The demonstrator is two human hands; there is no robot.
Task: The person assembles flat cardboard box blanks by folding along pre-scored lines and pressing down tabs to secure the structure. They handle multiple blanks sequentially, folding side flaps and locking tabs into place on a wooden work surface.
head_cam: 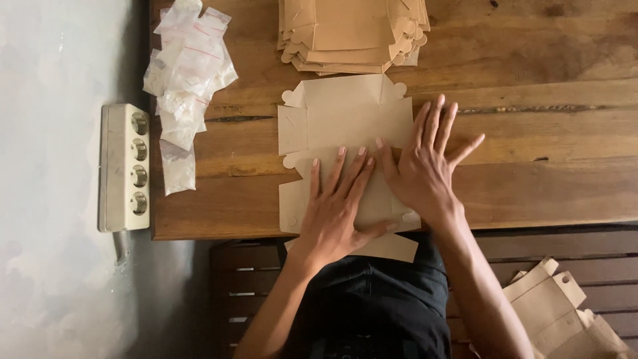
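Brown cardboard blank (345, 119) lies lengthwise away from the person, both hands (335, 213) (425, 169) pressing flat, grip open.

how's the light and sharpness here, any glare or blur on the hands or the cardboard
Head view: soft, even daylight and no glare; the flat cardboard blank is pale but keeps its edges. Left hand and right hand are sharp, without motion blur, and cast only faint shadows. The lap below the wooden table sits in deep shade.
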